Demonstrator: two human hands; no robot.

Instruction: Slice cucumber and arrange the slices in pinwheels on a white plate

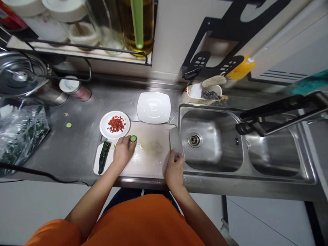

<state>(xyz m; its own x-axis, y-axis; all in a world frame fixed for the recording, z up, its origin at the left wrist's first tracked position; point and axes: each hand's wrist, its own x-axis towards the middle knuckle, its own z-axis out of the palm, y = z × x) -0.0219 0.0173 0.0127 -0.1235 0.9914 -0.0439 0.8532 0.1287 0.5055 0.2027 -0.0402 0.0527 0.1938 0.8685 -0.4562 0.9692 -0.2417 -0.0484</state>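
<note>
My left hand (123, 150) is closed on a short cucumber piece (133, 139), its round cut face turned up, over the pale cutting board (149, 167). My right hand (175, 171) grips a cleaver (175, 139) at the board's right edge. Its broad blade points away from me, close to the sink. A longer dark green cucumber piece (103, 157) lies at the board's left end, beside my left wrist. Above it, a round white plate (103, 122) holds small red berries (116, 124). A bare square white plate (154, 107) stands behind the board.
To the right is a double steel sink (212, 142) with a black faucet (270, 108). A plastic bag of greens (23, 138), a lidded pot (17, 73) and a seasoning jar (76, 88) stand left. Bottles and jars fill a rack (101, 49) above the steel counter (74, 142).
</note>
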